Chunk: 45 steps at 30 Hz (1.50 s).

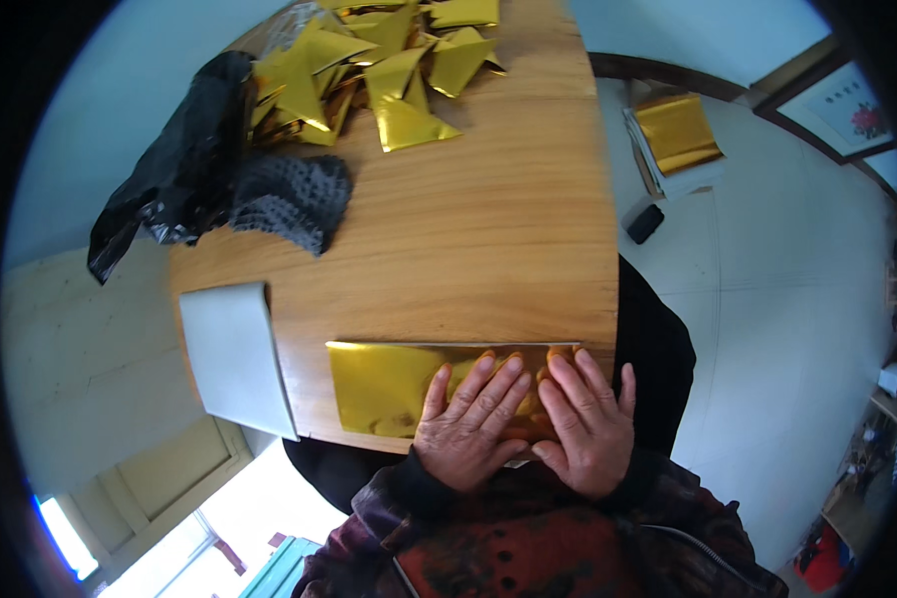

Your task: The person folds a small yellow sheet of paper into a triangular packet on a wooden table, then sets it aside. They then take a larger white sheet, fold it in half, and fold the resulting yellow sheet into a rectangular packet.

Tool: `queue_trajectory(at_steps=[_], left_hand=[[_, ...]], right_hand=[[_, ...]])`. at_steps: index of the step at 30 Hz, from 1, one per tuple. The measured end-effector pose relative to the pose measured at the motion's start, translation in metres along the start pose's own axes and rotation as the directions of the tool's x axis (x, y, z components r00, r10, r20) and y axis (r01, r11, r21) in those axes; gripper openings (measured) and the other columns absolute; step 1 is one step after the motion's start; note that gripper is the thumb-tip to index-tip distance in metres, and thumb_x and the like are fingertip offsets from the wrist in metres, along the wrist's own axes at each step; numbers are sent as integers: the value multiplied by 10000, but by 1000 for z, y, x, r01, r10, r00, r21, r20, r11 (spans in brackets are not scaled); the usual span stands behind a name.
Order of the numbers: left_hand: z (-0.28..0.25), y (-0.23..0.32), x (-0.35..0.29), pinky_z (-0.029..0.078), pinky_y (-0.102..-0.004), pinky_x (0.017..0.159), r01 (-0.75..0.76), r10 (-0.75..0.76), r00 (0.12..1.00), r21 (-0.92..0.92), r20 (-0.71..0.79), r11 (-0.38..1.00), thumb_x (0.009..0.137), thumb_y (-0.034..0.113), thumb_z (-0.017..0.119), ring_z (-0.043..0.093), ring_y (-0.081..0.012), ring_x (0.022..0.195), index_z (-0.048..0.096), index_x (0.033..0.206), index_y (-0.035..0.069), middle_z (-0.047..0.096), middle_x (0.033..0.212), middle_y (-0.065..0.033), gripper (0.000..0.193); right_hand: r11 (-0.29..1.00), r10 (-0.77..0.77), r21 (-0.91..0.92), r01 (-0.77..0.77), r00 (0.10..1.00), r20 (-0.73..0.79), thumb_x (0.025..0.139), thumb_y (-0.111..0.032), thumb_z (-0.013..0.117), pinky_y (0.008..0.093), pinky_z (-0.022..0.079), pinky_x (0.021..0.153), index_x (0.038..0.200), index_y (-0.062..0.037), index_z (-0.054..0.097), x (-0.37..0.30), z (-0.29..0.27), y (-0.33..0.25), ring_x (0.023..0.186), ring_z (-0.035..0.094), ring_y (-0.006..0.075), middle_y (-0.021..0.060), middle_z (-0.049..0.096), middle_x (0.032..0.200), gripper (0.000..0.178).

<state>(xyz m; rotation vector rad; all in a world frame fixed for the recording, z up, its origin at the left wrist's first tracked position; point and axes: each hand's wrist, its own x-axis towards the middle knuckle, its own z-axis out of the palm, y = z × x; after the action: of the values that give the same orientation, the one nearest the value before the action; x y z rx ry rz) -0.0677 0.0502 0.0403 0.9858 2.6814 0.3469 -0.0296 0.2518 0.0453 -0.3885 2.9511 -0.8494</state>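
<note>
Light wood tbl (468, 239) takes up the mid of the view; pale floor (767, 349) to the right, w/ a framed pic (832, 112) at far right. Gold foil sheet (374, 389) lies flat along the tbl's near edge, long side running L to R, thin white line along its far edge.

L hand (470, 424) is palm down on the sheet, approx. mid-length: fingers straight & pointing far, little finger well apart, the other three closer tog., thumb out toward the R hand. R hand (588, 429) is palm down at the sheet's right end, fingers fanned w/ gaps, little finger widest, thumb angled in toward the L hand. Both press flat, no pinch; thumbs near each other. Sheet's right end is mostly under the R hand, so can't quite tell how its corner lies.

Left of the sheet, apart: folded grey-white sheet (234, 349). Far left: black plastic bag (194, 149) w/ dark grey bumpy cloth (294, 199) beside it. Far side: heap of folded gold pieces (394, 75). On the floor, far right: paper stack w/ gold top (678, 135), small black object (646, 224) just nearer.
</note>
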Motion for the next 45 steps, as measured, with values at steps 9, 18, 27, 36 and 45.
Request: queue_trajectory(at_steps=[9, 18, 27, 36, 45], left_hand=[[14, -3, -4, 87, -512, 1187, -26, 19, 992, -48, -126, 999, 804, 504, 642, 263, -218, 1459, 440, 1438, 126, 361, 1539, -61, 765], [17, -11, -5, 125, -530, 1179, -62, 36, 990, -194, -138, 979, 822, 507, 649, 230, -244, 1472, 355, 1491, 144, 293, 1575, -79, 816], [28, -18, -79, 134, -500, 1183, -3, 14, 993, 103, -113, 995, 840, 443, 658, 216, -202, 1476, 353, 1494, 266, 276, 1588, 27, 743], [20, 14, -65, 223, -478, 1164, -22, 17, 978, -18, -207, 1000, 857, 328, 658, 337, -243, 1403, 446, 1416, 138, 397, 1497, -42, 627], [44, 23, -42, 252, -440, 1166, -133, 96, 953, -113, -288, 985, 784, 352, 730, 297, -269, 1436, 218, 1534, 106, 231, 1593, -91, 941]], right_hand=[[972, -235, 18, 236, 971, -52, 889, -149, 509, 469, 361, 1079, 1310, -28, 553, 43, 11, 2, 1335, 455, 308, 130, 517, 1401, 440], [953, -277, -112, 282, 959, 54, 841, -129, 641, 449, 279, 1145, 1449, -78, 390, 41, 10, 5, 1411, 345, 283, 104, 388, 1511, 660], [929, -310, -181, 323, 946, 95, 861, -295, 660, 438, 234, 1163, 1462, -48, 351, 39, 16, 12, 1447, 261, 284, 108, 294, 1561, 720], [913, -335, -213, 349, 937, 98, 909, -335, 600, 418, 192, 1190, 1484, -60, 316, 39, 26, 23, 1467, 218, 257, 93, 244, 1585, 698], [901, -344, -248, 356, 934, 93, 932, -169, 499, 407, 184, 1192, 1453, -32, 371, 42, 27, 25, 1465, 227, 255, 97, 275, 1574, 554]])
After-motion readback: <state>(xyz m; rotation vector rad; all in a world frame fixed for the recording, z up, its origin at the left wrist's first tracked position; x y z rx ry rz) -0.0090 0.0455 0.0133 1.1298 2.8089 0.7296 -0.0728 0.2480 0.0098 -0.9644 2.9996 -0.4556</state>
